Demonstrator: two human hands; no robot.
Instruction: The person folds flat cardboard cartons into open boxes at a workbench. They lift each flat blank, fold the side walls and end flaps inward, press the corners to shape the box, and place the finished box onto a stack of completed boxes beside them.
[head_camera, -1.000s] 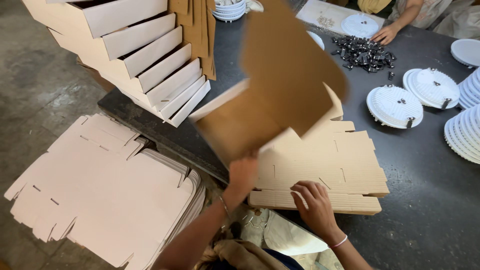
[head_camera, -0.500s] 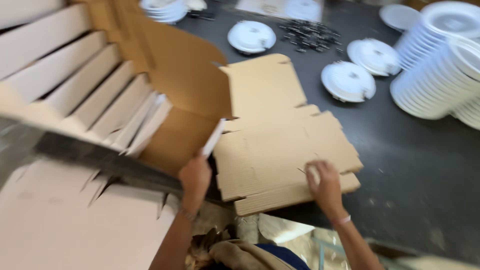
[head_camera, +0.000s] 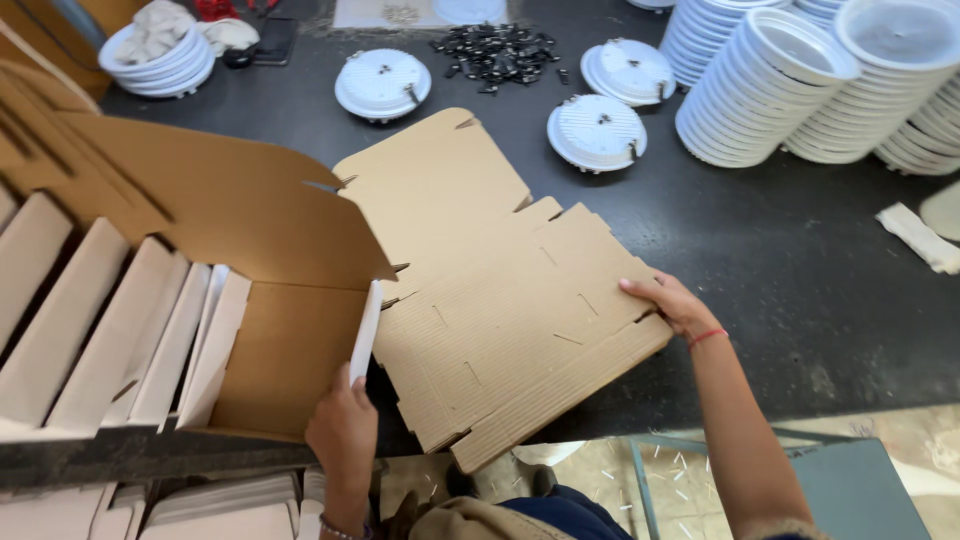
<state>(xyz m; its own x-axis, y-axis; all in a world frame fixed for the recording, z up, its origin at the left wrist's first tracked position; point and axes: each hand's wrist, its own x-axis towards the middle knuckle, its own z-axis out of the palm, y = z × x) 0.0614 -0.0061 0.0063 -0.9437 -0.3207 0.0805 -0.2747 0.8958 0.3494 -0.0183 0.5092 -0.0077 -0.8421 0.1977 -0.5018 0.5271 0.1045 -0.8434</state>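
Two hands work cardboard: left hand (head_camera: 342, 432), at lower centre, pinches a half-raised blank (head_camera: 250, 240) by its white flap edge, while right hand (head_camera: 672, 305) presses spread fingers on the flat stack (head_camera: 500, 310) at mid-frame. One blank is partly folded; stacked ones remain flat. Folded boxes (head_camera: 90, 320) stand at left.
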